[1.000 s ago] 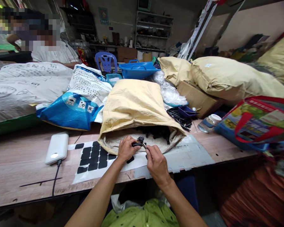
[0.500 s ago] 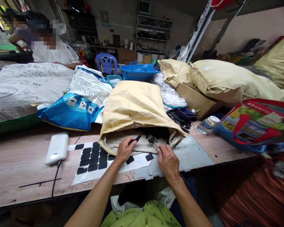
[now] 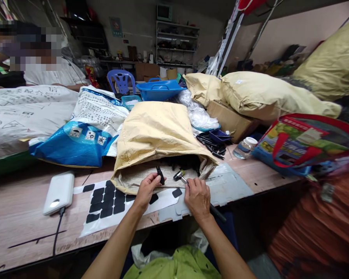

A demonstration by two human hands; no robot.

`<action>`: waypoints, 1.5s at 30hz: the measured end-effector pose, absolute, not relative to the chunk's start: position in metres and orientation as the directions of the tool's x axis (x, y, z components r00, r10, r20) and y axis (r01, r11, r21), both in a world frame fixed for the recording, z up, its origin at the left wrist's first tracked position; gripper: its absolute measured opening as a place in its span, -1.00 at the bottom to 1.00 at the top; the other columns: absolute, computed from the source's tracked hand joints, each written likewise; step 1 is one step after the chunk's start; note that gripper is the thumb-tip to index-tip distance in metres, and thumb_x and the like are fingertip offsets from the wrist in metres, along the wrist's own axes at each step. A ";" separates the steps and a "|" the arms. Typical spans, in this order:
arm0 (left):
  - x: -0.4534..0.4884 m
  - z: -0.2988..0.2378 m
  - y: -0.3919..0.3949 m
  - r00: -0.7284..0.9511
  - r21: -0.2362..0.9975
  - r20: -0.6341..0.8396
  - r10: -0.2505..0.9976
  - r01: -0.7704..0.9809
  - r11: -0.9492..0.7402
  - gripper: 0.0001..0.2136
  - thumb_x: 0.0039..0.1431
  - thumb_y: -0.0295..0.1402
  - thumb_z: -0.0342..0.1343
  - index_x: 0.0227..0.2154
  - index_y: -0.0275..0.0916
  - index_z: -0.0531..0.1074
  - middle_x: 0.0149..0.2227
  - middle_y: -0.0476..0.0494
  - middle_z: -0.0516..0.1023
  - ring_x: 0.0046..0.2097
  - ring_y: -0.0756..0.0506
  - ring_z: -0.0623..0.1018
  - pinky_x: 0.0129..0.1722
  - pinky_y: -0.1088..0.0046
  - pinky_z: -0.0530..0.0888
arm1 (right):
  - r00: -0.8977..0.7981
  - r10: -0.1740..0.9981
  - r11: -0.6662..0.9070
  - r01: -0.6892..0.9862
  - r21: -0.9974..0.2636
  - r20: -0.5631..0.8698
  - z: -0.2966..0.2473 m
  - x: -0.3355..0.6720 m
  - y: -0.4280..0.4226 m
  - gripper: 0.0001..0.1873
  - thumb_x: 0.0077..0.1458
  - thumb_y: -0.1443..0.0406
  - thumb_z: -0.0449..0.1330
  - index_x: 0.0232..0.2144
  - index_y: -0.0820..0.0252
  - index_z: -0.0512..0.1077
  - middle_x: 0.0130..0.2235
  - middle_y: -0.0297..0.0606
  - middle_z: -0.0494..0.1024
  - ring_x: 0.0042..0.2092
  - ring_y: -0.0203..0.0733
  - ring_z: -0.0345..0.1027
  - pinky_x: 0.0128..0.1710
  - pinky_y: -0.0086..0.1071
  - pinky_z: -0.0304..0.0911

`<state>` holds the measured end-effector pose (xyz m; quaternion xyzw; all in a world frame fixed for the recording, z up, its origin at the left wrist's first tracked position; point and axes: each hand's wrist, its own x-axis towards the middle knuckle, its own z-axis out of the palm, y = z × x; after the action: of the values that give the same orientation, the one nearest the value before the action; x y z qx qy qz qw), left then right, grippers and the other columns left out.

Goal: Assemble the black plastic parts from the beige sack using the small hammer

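Observation:
My left hand (image 3: 147, 189) pinches a small black plastic piece (image 3: 160, 175) upright between thumb and fingers, just in front of the sack's mouth. In my right hand (image 3: 198, 197) is a small hammer (image 3: 178, 176) with a dark head and metal shaft; its black handle sticks out behind the wrist. The hammer head is close to the black piece, apart from it. A cream woven sack (image 3: 155, 126) lies with its mouth open towards me, dark pieces inside too shadowed to make out. Under it lies a white sheet of black square stickers (image 3: 106, 201).
A white power bank (image 3: 59, 193) with a cable lies at left, beside a blue and white sack (image 3: 81, 131). Rightwards are loose black parts (image 3: 212, 143), a clear jar (image 3: 246, 148), a colourful bag (image 3: 305, 143) and a carton (image 3: 231, 118). A person (image 3: 52, 71) sits at far left.
The black piece has tipped more upright in my left hand. My right hand has drawn the hammer slightly back from the sack's mouth. The whole view has shifted, scenery sliding leftwards.

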<state>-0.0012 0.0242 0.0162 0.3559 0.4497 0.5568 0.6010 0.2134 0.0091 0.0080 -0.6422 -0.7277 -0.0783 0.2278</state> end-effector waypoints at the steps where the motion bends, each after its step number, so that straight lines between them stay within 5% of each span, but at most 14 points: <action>1: 0.007 0.015 0.021 -0.030 0.903 -0.173 0.984 -0.403 0.147 -0.53 -0.12 -0.02 0.47 -0.26 -0.30 0.59 -0.30 -0.11 0.63 -0.37 0.03 0.46 -0.27 0.52 0.40 | -0.062 0.897 0.169 0.963 -0.210 0.437 0.011 0.213 0.008 -0.87 0.23 0.35 0.20 -0.16 0.15 0.49 -0.21 -0.14 0.48 -0.12 0.02 0.24 -0.18 -0.19 0.08; 7: 0.034 0.006 0.008 0.035 0.810 -0.275 0.961 -0.530 0.251 -0.53 -0.19 -0.08 0.52 -0.33 -0.32 0.54 -0.45 0.02 0.50 -0.47 0.08 0.43 -0.40 0.56 0.36 | -0.241 0.877 0.436 0.764 -0.475 0.417 0.023 0.201 -0.002 -0.59 0.13 0.28 0.30 0.04 0.13 0.45 -0.20 -0.24 0.57 -0.10 -0.04 0.35 -0.08 -0.20 0.13; 11: 0.032 0.005 0.008 0.077 0.833 -0.268 0.960 -0.481 0.272 -0.56 -0.13 -0.07 0.49 -0.37 -0.33 0.53 -0.50 0.00 0.51 -0.48 0.06 0.42 -0.42 0.55 0.36 | -0.297 0.871 0.480 0.684 -0.549 0.391 0.013 0.188 -0.002 -0.83 0.15 0.22 0.31 -0.21 0.13 0.49 -0.34 -0.30 0.56 -0.19 -0.07 0.34 -0.13 -0.22 0.12; 19: 0.022 0.007 0.008 0.204 0.805 -0.263 0.943 -0.492 0.331 -0.50 -0.16 -0.25 0.53 -0.13 -0.33 0.58 -0.26 -0.15 0.62 -0.29 -0.04 0.55 -0.25 0.45 0.43 | -0.348 0.827 0.558 0.603 -0.570 0.441 -0.003 0.190 0.004 -0.86 0.30 0.25 0.14 -0.31 0.13 0.45 -0.34 -0.25 0.53 -0.20 -0.08 0.30 -0.16 -0.23 0.10; 34: 0.007 0.009 0.010 0.256 0.712 -0.325 0.910 -0.567 0.414 -0.65 -0.25 -0.35 0.55 -0.37 -0.35 0.59 -0.42 -0.05 0.54 -0.39 0.05 0.48 -0.33 0.57 0.40 | -0.427 0.766 0.634 0.627 -0.453 0.480 0.003 0.179 0.006 -0.77 0.35 0.19 0.10 -0.34 0.16 0.40 -0.38 -0.25 0.46 -0.29 -0.14 0.26 -0.25 -0.29 0.08; 45: 0.014 0.007 0.005 0.176 0.814 -0.299 0.938 -0.466 0.347 -0.65 -0.26 -0.28 0.53 -0.39 -0.34 0.62 -0.43 -0.07 0.54 -0.37 0.00 0.45 -0.32 0.50 0.35 | -0.432 0.744 0.654 0.624 -0.426 0.510 0.002 0.178 0.001 -0.82 0.28 0.25 0.07 -0.27 0.18 0.45 -0.37 -0.21 0.47 -0.29 -0.11 0.31 -0.24 -0.27 0.15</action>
<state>0.0140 0.0051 0.0073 0.2878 0.4100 0.4938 0.7108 0.1783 0.0013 0.0017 -0.4065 -0.8417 0.0869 0.3447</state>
